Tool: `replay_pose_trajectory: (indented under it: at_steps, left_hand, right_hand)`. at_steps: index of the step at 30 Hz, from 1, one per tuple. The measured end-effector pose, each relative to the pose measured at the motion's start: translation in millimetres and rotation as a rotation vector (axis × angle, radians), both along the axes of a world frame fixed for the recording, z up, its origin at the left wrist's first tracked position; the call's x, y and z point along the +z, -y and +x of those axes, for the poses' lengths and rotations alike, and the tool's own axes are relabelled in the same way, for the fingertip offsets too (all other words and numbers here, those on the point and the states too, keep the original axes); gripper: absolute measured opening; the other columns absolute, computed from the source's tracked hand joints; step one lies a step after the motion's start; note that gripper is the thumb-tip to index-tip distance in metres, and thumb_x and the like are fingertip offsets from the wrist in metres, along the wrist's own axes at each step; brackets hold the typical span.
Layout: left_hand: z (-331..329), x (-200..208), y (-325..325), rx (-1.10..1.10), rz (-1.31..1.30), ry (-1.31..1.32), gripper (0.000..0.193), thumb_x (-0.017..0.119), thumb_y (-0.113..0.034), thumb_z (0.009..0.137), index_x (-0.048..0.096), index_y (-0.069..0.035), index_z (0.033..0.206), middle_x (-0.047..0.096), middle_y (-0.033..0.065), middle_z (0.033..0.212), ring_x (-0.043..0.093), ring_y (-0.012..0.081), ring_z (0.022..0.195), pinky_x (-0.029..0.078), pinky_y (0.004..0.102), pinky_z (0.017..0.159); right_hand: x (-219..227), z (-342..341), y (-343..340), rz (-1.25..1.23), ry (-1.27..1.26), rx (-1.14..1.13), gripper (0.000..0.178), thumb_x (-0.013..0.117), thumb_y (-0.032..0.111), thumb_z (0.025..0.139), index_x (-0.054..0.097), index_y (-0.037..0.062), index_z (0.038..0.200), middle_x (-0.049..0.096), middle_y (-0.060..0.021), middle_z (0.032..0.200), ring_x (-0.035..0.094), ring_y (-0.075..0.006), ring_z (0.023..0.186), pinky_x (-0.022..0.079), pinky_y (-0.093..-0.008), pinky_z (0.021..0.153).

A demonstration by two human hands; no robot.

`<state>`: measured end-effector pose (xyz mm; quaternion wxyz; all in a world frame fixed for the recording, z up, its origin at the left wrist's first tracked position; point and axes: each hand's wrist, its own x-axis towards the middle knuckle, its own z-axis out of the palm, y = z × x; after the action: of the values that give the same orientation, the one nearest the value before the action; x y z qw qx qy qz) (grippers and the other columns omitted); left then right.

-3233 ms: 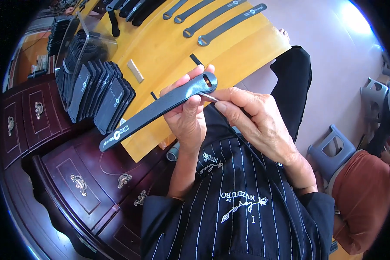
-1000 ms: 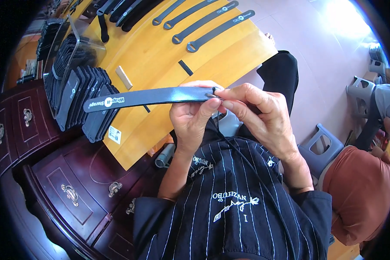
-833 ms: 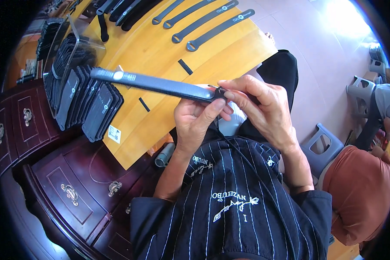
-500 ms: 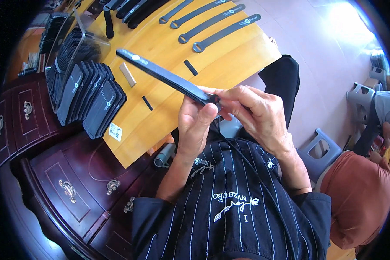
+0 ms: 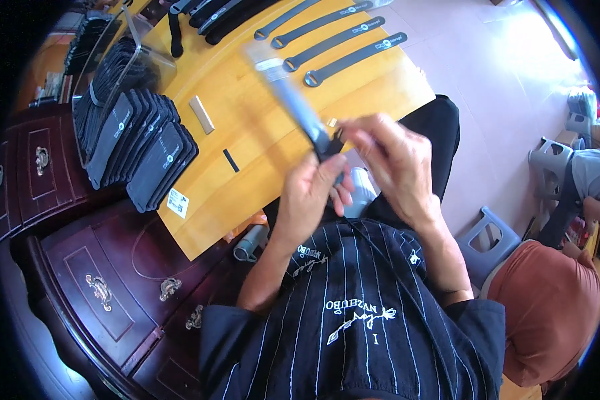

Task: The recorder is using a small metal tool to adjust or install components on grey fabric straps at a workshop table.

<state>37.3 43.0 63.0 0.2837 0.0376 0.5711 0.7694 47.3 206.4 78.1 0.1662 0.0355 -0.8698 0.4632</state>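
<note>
- Left hand (image 5: 311,193): clenched on the near end of a long dark strap (image 5: 293,100).
- Right hand (image 5: 390,163): fingers pinched at the same end, just right of the left.
- Strap: motion-blurred, long axis running far-left over the wooden table (image 5: 260,167); both hands equally near its end.
- Other straps (image 5: 343,50) lie farther off.

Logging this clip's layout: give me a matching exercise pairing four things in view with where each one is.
Things:
1. long dark strap
2. stack of black cases
3. grey plastic stool
4. row of dark straps

Places:
A. on the floor to the person's right
B. lying flat at the far edge of the wooden board
C. standing on edge at the board's left
D. held in both hands, blurred

Pairs: 1-D, 2-C, 3-A, 4-B
</note>
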Motion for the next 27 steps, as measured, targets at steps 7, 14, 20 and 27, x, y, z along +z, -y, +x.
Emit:
replay_pose_trajectory:
  at_steps: [7,14,20,27]
  left_hand:
    - [17.7,-3.1,23.0,0.123,0.008,0.147,0.04,0.035,-0.037,0.101,0.051,-0.003,0.087,0.059,0.0101,0.071,0.056,0.0126,0.051,0.044,0.0212,0.044]
    - [0.9,-5.3,36.6,0.302,0.079,-0.051,0.043,0.037,-0.042,0.099,0.05,-0.004,0.082,0.057,0.0099,0.064,0.053,0.0128,0.044,0.039,0.0201,0.036]
    - [10.0,13.7,32.3,0.235,-0.124,-0.009,0.054,0.028,-0.042,0.101,0.05,-0.002,0.072,0.056,0.0072,0.058,0.05,0.0113,0.042,0.037,0.0208,0.037]
    - [26.2,12.5,52.1,0.061,-0.277,-0.166,0.056,0.032,-0.043,0.1,0.055,-0.002,0.068,0.054,0.0047,0.056,0.05,0.0097,0.042,0.036,0.0208,0.04]
  right_hand:
    - [28.5,-10.8,-12.9,-0.057,0.157,0.186,0.015,0.063,0.015,0.087,0.065,0.0061,0.099,0.065,-0.008,0.069,0.063,-0.0161,0.058,0.048,-0.0273,0.053]
    - [16.7,-7.1,18.1,-0.324,0.335,0.233,0.066,0.082,0.018,0.069,0.053,0.0074,0.127,0.036,0.0072,0.06,0.035,-0.0027,0.055,0.027,-0.0203,0.049]
    - [24.9,-25.4,44.8,-0.619,0.433,0.407,0.038,0.066,0.014,0.087,0.054,0.0042,0.122,0.061,-0.0043,0.063,0.063,-0.0106,0.052,0.049,-0.0232,0.049]
    - [-5.3,-74.1,17.3,-0.358,-0.147,0.046,0.012,0.066,0.01,0.082,0.063,0.002,0.091,0.062,-0.0111,0.071,0.063,-0.0209,0.064,0.047,-0.0321,0.057]
